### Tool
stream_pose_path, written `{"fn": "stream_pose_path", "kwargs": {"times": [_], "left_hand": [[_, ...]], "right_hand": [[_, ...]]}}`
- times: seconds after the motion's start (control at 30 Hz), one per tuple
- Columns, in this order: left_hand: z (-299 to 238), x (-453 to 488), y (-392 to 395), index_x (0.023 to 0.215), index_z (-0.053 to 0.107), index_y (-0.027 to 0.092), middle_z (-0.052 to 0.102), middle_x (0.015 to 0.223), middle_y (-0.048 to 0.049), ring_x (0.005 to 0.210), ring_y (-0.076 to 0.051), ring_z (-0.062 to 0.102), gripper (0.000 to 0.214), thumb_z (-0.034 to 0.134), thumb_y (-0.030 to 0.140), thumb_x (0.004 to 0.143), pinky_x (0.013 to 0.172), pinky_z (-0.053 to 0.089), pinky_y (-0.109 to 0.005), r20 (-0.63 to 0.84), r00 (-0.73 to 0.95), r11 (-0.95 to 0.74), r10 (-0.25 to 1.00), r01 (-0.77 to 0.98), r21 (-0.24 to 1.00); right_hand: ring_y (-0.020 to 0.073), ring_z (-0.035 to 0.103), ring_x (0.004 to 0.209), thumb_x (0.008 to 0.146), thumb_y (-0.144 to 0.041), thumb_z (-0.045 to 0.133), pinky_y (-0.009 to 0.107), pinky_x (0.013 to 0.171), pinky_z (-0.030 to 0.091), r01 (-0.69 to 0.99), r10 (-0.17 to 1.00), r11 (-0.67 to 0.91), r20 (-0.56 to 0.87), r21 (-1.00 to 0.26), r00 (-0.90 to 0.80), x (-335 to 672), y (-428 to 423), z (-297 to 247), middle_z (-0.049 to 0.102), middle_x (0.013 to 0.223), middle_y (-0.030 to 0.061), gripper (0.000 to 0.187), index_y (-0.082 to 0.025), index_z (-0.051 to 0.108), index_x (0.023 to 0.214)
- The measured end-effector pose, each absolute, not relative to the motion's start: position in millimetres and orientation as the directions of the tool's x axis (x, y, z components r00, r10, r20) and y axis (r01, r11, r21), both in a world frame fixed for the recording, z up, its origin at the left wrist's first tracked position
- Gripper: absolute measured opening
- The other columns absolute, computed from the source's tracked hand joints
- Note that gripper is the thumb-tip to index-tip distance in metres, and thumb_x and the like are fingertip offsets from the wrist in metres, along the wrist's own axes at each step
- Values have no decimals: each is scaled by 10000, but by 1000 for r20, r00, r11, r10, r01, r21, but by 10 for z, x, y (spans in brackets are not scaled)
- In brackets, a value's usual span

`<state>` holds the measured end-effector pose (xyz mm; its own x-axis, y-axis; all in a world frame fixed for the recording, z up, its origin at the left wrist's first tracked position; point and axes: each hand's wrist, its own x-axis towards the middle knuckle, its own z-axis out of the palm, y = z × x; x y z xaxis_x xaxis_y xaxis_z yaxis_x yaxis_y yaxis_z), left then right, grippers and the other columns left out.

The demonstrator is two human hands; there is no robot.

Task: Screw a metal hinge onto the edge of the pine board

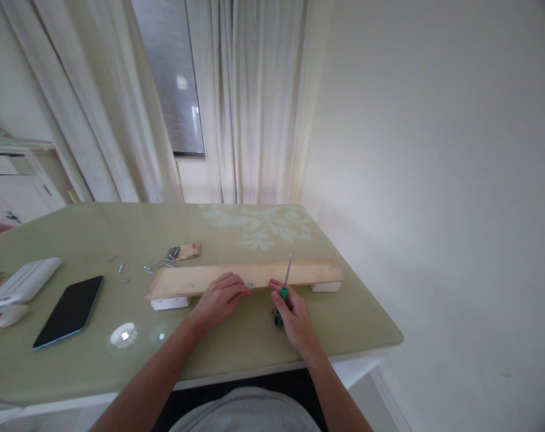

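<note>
A long wooden board (186,279) lies across the table, resting on a white block (171,303) near its left end and another white block (326,287) near its right end. My left hand (222,295) is at the board's front edge, its fingers closed on a small metal bracket (250,286). In my right hand (294,312) is a screwdriver (287,273) with a green handle, its shaft pointing up and away from me. The right fingertips are close to the board's front edge; whether they touch it I cannot tell.
Several loose screws (147,269) lie left of the board. Behind it are metal pieces (172,254) and a small wooden piece (189,250). A dark tablet (69,312) and a white object (24,282) lie on the left. A wall (434,210) rises at the right.
</note>
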<state>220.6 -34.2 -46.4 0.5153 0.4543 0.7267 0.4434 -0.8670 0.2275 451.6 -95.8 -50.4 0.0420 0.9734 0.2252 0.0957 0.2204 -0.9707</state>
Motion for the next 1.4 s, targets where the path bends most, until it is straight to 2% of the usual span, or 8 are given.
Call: {"fn": "stream_pose_path", "kwargs": {"times": [0.17, 0.33, 0.5, 0.87, 1.2, 1.4], "left_hand": [[-462, 2234, -341, 962, 762, 195, 727, 865, -51, 827, -170, 647, 172, 621, 248, 1047, 771, 553, -290, 740, 494, -860, 457, 458, 225], [-464, 2245, -340, 967, 745, 188, 715, 869, -42, 823, -166, 629, 156, 625, 243, 1050, 773, 536, -286, 743, 502, -859, 442, 475, 190], [-476, 2259, -336, 969, 734, 185, 710, 875, -43, 833, -179, 616, 162, 615, 255, 1055, 780, 531, -303, 729, 499, -839, 468, 511, 188], [-480, 2286, -339, 969, 738, 183, 706, 871, -44, 833, -181, 614, 190, 592, 257, 1065, 774, 538, -302, 731, 490, -824, 474, 539, 173], [-477, 2289, -341, 961, 734, 181, 704, 866, -44, 826, -180, 615, 168, 610, 244, 1055, 765, 543, -298, 744, 485, -827, 459, 539, 160], [-471, 2293, -350, 955, 735, 180, 699, 854, -43, 815, -180, 615, 171, 609, 241, 1054, 759, 534, -291, 747, 490, -824, 450, 550, 136]], "right_hand": [[199, 708, 755, 961, -589, 625, 377, 738, 614, 137, 970, 228, 236, -964, 49, 4513, -971, -506, 723, 1356, 115, 476, -239, 769, 1250], [204, 712, 775, 958, -577, 639, 381, 746, 616, 121, 971, 227, 234, -966, 45, 4516, -979, -513, 701, 1391, 112, 454, -249, 769, 1245], [243, 727, 925, 974, -579, 620, 382, 778, 619, 102, 973, 228, 231, -968, 17, 4519, -957, -559, 662, 1448, 113, 464, -258, 749, 1282], [286, 714, 1123, 995, -562, 602, 396, 856, 615, 231, 955, 279, 295, -932, 36, 4521, -919, -623, 722, 1369, 99, 455, -258, 744, 1302], [279, 746, 1012, 994, -540, 597, 406, 829, 623, 267, 942, 307, 332, -914, 53, 4521, -922, -625, 746, 1326, 97, 433, -263, 761, 1285], [295, 726, 1127, 1002, -524, 599, 430, 912, 610, 277, 938, 318, 343, -907, 47, 4519, -926, -602, 737, 1346, 103, 420, -254, 759, 1281]]}}
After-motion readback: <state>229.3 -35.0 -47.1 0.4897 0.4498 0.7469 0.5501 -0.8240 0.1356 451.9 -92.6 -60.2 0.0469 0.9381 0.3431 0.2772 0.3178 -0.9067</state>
